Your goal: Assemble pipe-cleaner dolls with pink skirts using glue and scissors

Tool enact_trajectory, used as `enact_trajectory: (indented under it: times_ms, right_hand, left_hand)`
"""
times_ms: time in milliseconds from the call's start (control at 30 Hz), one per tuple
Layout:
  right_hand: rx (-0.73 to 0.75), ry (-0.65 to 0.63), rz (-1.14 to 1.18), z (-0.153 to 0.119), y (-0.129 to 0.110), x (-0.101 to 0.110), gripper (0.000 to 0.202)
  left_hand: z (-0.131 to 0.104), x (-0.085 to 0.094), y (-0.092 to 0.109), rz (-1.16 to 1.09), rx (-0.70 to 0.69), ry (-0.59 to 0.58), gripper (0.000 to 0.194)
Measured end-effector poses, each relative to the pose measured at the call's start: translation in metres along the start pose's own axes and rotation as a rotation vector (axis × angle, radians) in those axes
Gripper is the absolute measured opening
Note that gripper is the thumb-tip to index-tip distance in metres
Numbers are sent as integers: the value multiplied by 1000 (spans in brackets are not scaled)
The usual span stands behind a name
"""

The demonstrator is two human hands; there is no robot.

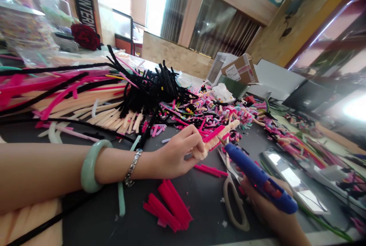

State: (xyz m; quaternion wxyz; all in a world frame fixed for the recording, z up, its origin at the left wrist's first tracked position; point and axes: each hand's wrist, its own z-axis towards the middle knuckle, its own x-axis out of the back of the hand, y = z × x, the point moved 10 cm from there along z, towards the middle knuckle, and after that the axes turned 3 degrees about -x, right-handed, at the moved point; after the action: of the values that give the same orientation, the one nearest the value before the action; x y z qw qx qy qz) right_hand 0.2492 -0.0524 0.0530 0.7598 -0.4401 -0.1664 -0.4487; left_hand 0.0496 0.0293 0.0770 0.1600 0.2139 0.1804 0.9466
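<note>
My left hand [180, 150] is closed on a cream and hot-pink piece built from fuzzy pipe cleaners [219, 137], pinching its near end. A jade-coloured bangle and a silver bracelet circle that arm. My right hand [265, 200] is wrapped round a blue hot glue gun [254, 173], its nozzle touching or just beside the pink part of the piece. Beneath the gun lie scissors [235, 202] with beige handles, partly hidden by it. Short bundles of hot-pink pipe cleaners [171, 206] rest on the dark table below my left wrist, and a few more pink strips [211, 170] lie behind.
Long cream, pink and black pipe cleaners [151, 89] heap at the left and middle. Behind the piece spreads a pile of small coloured cuttings [197, 110]. A phone [296, 181] lies at the right. Cardboard boxes [240, 69] and a dark red rose [85, 35] stand farther back.
</note>
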Motion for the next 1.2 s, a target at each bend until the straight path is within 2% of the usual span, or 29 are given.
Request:
enact_trajectory:
  times_ms: [167, 367, 800, 1200]
  right_hand:
    - [-67, 3, 10, -2, 5, -2, 21]
    - [-26, -11, 26, -1, 0, -2, 16]
    - [21, -6, 35, 1, -6, -2, 20]
    - [0, 13, 10, 0, -5, 0, 23]
  left_hand:
    - [0, -1, 0, 9, -10, -3, 21]
    - [1, 0, 2, -6, -17, 3, 20]
    - [0, 0, 4, 24, -44, -25, 21]
    - [-1, -1, 3, 19, -25, -23, 19]
